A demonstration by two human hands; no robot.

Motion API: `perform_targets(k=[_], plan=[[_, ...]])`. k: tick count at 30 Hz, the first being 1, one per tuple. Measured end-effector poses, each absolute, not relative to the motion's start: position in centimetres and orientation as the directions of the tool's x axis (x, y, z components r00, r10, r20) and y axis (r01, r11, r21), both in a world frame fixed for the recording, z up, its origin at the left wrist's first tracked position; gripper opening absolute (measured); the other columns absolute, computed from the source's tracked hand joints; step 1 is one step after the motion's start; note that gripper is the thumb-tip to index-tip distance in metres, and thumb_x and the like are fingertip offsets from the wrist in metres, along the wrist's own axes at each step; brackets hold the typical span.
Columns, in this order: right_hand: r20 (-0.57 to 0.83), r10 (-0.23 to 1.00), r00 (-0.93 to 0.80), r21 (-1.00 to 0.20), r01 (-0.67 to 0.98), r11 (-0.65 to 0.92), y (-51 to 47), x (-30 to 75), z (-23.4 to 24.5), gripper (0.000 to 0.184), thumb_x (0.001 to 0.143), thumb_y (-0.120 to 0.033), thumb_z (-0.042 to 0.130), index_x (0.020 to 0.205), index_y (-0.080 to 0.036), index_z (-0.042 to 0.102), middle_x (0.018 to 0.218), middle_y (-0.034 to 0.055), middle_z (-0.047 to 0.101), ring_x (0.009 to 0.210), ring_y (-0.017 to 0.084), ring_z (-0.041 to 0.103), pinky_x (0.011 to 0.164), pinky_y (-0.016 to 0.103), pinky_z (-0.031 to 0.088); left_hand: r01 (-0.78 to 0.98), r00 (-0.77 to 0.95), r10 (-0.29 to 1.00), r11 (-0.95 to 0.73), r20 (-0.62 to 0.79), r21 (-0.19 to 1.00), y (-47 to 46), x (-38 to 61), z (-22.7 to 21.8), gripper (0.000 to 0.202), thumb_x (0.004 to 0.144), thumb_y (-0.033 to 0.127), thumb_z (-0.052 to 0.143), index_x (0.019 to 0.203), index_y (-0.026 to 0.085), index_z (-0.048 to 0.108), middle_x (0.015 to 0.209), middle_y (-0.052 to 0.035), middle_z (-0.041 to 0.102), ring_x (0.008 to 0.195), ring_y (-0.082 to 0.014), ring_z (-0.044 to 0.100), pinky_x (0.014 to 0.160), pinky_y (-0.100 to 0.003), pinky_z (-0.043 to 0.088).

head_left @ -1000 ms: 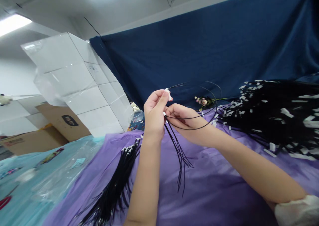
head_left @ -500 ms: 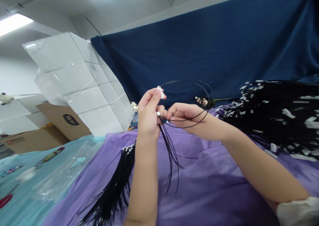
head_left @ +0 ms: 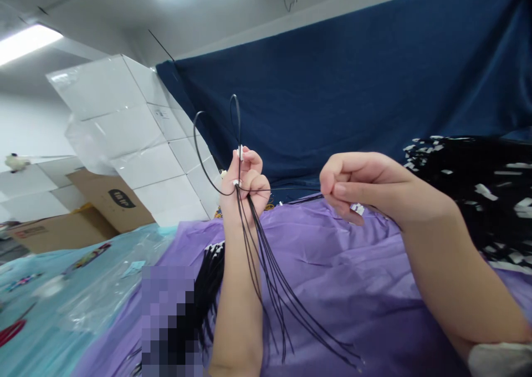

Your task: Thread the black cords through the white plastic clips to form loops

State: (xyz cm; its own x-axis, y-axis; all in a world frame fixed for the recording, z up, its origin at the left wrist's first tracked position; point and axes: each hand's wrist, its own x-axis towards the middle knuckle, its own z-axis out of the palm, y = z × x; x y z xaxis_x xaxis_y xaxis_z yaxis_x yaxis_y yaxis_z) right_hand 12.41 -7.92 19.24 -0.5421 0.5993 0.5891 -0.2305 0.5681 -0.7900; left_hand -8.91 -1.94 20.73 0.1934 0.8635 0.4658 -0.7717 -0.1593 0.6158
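Head view: left hand (head_left: 245, 186) grips black cords (head_left: 266, 266).

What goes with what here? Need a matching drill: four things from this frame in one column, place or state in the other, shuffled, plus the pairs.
Column 1
1. left hand
2. right hand
3. pile of black cords with white tags
4. stacked white boxes

Column 2
A. heaped on the purple sheet at far right
B. wrapped in clear film, at left behind the table
C. raised, gripping a bunch of black cords that hang down
D. curled loosely, a small white tag at its fingers

Pairs: 1-C, 2-D, 3-A, 4-B
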Motion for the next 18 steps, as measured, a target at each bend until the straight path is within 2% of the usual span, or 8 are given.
perform_targets(k=[3,6,9,11,13,15,18], plan=[[0.604,0.587,-0.539,-0.793,-0.333,0.51,-8.1,12.9,19.2,0.01,0.095,-0.021,0.055,0.089,-0.017,0.062,0.071,-0.0001,0.061,0.053,0.009,0.059,0.045,0.019,0.046,-0.814,0.213,0.861,-0.105,0.462,0.571,-2.1,-8.8,20.7,0.031,0.103,0.022,0.033,0.087,0.014,0.059,0.073,0.0024,0.063,0.032,0.004,0.01,0.033,-0.011,0.022],[0.626,0.582,-0.519,-0.78,-0.409,0.474,-8.0,13.2,19.4,0.011,0.093,-0.025,0.057,0.086,-0.017,0.061,0.074,0.001,0.063,0.056,0.013,0.064,0.046,0.022,0.05,-0.824,0.2,0.866,-0.104,0.458,0.557,-2.4,-8.7,20.8,0.028,0.102,0.023,0.036,0.089,0.014,0.059,0.074,0.0026,0.062,0.03,0.0045,0.013,0.032,-0.012,0.022],[0.679,0.541,-0.496,-0.734,-0.45,0.508,-7.6,13.6,19.6,0.009,0.09,-0.029,0.06,0.086,-0.021,0.059,0.073,-0.0012,0.061,0.052,0.012,0.062,0.041,0.022,0.047,-0.814,0.166,0.88,-0.133,0.446,0.565,-2.8,-8.7,20.9,0.027,0.102,0.022,0.036,0.089,0.015,0.059,0.075,0.0022,0.063,0.031,0.0041,0.015,0.033,-0.012,0.024],[0.739,0.514,-0.436,-0.672,-0.429,0.603,-7.0,13.8,19.7,0.014,0.088,-0.036,0.063,0.087,-0.023,0.057,0.072,-0.0031,0.059,0.044,0.009,0.054,0.037,0.02,0.04,-0.809,0.163,0.879,-0.141,0.449,0.57,-2.8,-8.7,20.9,0.028,0.102,0.022,0.035,0.089,0.015,0.059,0.074,0.0023,0.062,0.031,0.0034,0.013,0.032,-0.012,0.022],[0.796,0.512,-0.323,-0.601,-0.328,0.728,-6.4,14.1,19.6,0.027,0.087,-0.051,0.059,0.091,-0.025,0.056,0.071,-0.0032,0.058,0.04,0.007,0.046,0.035,0.02,0.035,-0.799,0.174,0.874,-0.144,0.454,0.583,-2.8,-8.7,20.8,0.028,0.102,0.022,0.035,0.089,0.015,0.06,0.074,0.0023,0.061,0.032,0.0027,0.011,0.032,-0.013,0.021],[0.83,0.525,-0.186,-0.551,-0.141,0.822,-6.0,14.3,19.4,0.04,0.093,-0.062,0.041,0.097,-0.026,0.057,0.072,-0.0016,0.059,0.041,0.007,0.043,0.037,0.021,0.033,-0.784,0.175,0.87,-0.161,0.462,0.599,-2.8,-8.8,20.7,0.027,0.101,0.021,0.037,0.09,0.015,0.06,0.075,0.0021,0.062,0.033,0.0026,0.011,0.033,-0.012,0.023],[0.869,0.494,-0.023,-0.489,0.11,0.865,-5.8,14.5,19.4,0.057,0.101,-0.053,0.008,0.105,-0.028,0.059,0.074,-0.0017,0.061,0.043,0.006,0.043,0.04,0.022,0.03,-0.76,0.164,0.863,-0.198,0.478,0.619,-2.8,-8.9,20.7,0.023,0.1,0.02,0.041,0.09,0.016,0.061,0.076,0.0021,0.062,0.034,0.0028,0.011,0.035,-0.011,0.024]])
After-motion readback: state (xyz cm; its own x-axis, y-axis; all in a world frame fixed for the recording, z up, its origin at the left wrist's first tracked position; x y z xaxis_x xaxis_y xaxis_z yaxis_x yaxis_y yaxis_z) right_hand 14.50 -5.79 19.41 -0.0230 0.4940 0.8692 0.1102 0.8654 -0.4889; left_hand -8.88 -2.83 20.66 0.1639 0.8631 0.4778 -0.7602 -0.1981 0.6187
